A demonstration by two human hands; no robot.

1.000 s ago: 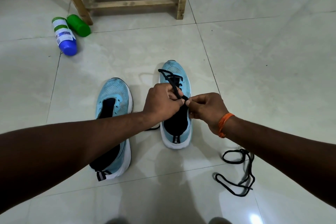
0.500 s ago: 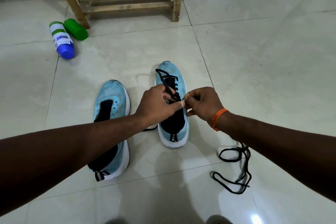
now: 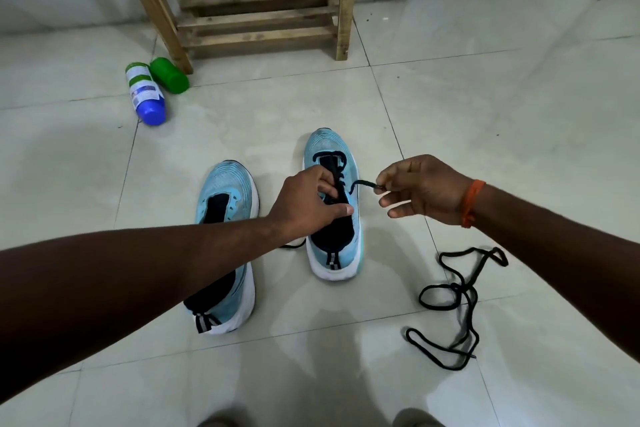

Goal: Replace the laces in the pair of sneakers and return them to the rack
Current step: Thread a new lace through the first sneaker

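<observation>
Right sneaker point(image 3: 327, 144): a light-blue mesh sneaker with a white foam sole. It stands upright on the floor at scene centre, toe pointing far, with its far eyelets laced.
Black round lace point(image 3: 360, 183): crosses the far eyelets. One end runs right to the right hand, and another stretch lies on the floor by the sneaker's near left side.
Left hand point(image 3: 308, 201): reaches in from the left and grips the right sneaker, fingers curled over tongue and lacing, thumb at the collar edge.
Right hand point(image 3: 422, 191): just right of the sneaker, thumb and forefinger pinch the lace tip. An orange band point(image 3: 471, 201) circles the wrist.
Left sneaker point(image 3: 225, 191): matching, unlaced, just left and nearer, partly hidden by the left forearm.
Loose black lace point(image 3: 457, 295): tangled loops on the floor, near right, well apart from both sneakers.
Wooden slatted rack point(image 3: 256, 21): far, against the white wall.
Green plastic bottle point(image 3: 169, 74) and white-labelled bottle with blue end point(image 3: 145, 94): lying beside the rack's left leg.
Floor point(image 3: 485, 114): glossy pale tiles.
</observation>
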